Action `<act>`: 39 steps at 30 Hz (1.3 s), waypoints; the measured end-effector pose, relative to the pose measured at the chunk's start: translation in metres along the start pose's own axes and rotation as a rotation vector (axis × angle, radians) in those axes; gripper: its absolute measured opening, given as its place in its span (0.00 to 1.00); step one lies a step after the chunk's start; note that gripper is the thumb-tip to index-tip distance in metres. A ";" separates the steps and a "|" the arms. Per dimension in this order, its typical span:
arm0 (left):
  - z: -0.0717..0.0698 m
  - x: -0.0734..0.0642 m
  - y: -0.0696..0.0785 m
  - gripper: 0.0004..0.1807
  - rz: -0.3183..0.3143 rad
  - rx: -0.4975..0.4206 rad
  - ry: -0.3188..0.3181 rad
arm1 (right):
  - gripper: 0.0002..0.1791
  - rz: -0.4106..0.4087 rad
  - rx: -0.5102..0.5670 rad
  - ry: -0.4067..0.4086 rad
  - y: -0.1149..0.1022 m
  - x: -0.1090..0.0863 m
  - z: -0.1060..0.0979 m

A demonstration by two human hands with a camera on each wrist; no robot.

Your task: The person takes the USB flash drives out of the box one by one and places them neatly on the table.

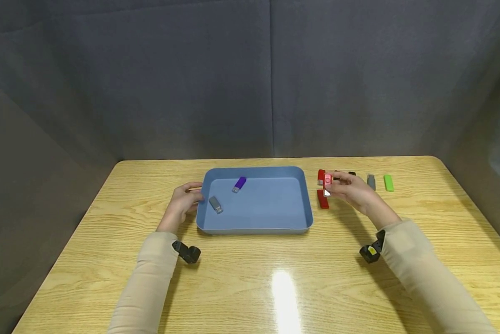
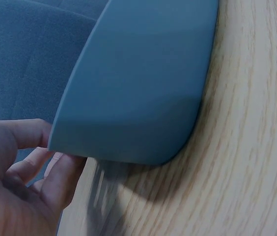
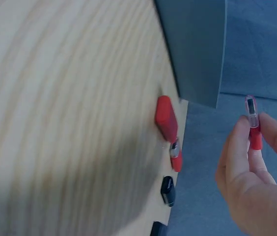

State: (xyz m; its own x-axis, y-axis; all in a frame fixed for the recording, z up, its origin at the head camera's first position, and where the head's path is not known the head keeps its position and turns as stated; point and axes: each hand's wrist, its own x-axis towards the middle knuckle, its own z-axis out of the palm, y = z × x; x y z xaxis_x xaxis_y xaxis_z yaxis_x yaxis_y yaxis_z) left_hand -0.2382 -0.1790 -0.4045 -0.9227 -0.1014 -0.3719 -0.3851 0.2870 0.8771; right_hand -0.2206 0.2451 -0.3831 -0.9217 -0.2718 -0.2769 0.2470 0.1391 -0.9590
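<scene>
My right hand (image 1: 352, 189) pinches a red USB stick (image 1: 327, 180) between thumb and fingers, raised above the table right of the blue tray (image 1: 254, 231). In the right wrist view that stick stands upright, its metal end up. Two more red USB sticks, one farther back (image 1: 321, 175) and one nearer (image 1: 323, 200), lie beside and below the hand. On the tray's left side, my left hand (image 1: 184, 202) holds the rim with its fingertips. Inside the tray lie a purple USB stick (image 1: 240, 183) and a grey USB stick (image 1: 215, 204).
Behind the right hand lie black sticks (image 3: 168, 191), partly hidden in the head view. Farther right are a grey USB stick (image 1: 371, 181) and a green stick (image 1: 388, 183). A dark cloth (image 1: 191, 93) stands behind the wooden table (image 1: 241, 278).
</scene>
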 end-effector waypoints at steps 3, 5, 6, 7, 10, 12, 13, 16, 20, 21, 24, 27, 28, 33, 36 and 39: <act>0.000 0.000 0.000 0.28 -0.002 -0.003 -0.001 | 0.36 0.015 -0.009 0.012 0.004 -0.001 -0.002; 0.001 0.000 0.000 0.28 -0.001 -0.004 -0.002 | 0.35 0.019 -0.029 0.016 0.006 -0.001 -0.004; 0.001 0.000 0.000 0.28 0.000 -0.003 -0.003 | 0.34 0.022 -0.037 0.020 0.008 -0.001 -0.005; 0.001 -0.001 0.000 0.28 0.001 -0.005 -0.004 | 0.34 0.025 -0.044 0.024 0.009 -0.001 -0.006; 0.000 -0.001 0.001 0.28 0.003 -0.003 -0.003 | 0.33 0.030 -0.084 0.032 0.012 -0.001 -0.009; 0.000 -0.001 0.001 0.28 0.005 -0.005 -0.003 | 0.32 0.035 -0.099 0.042 0.013 -0.001 -0.010; 0.000 -0.001 0.002 0.28 0.006 -0.006 -0.003 | 0.32 0.035 -0.106 0.043 0.014 -0.001 -0.012; 0.000 -0.001 0.002 0.28 0.006 -0.006 -0.001 | 0.32 0.042 -0.110 0.046 0.016 -0.001 -0.015; 0.000 -0.001 0.003 0.28 0.007 -0.005 0.002 | 0.32 0.069 -0.123 0.055 0.017 -0.002 -0.019; 0.000 -0.001 0.003 0.28 0.009 -0.005 0.002 | 0.32 0.080 -0.135 0.058 0.017 -0.002 -0.020; 0.000 -0.001 0.002 0.28 0.010 -0.010 0.003 | 0.32 0.109 -0.150 0.061 0.018 -0.001 -0.023; 0.000 -0.002 0.002 0.28 0.009 -0.009 0.004 | 0.32 0.127 -0.162 0.054 0.019 0.000 -0.025; 0.000 -0.002 0.002 0.29 0.009 -0.008 0.004 | 0.32 0.131 -0.158 0.050 0.020 0.000 -0.025; 0.000 -0.002 0.002 0.28 0.011 -0.005 0.003 | 0.32 0.139 -0.168 0.044 0.021 0.001 -0.027; 0.000 -0.003 0.002 0.28 0.011 -0.007 0.002 | 0.32 0.141 -0.188 0.048 0.022 0.001 -0.027; 0.000 -0.002 0.001 0.29 0.010 -0.010 -0.001 | 0.32 0.144 -0.207 0.051 0.024 0.001 -0.026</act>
State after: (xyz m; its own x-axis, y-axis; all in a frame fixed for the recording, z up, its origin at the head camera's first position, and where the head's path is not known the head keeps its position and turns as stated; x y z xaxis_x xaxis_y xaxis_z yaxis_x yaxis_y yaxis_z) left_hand -0.2364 -0.1781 -0.4024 -0.9263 -0.0976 -0.3639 -0.3765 0.2783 0.8836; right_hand -0.2237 0.2732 -0.4046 -0.8968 -0.1871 -0.4010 0.3151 0.3663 -0.8755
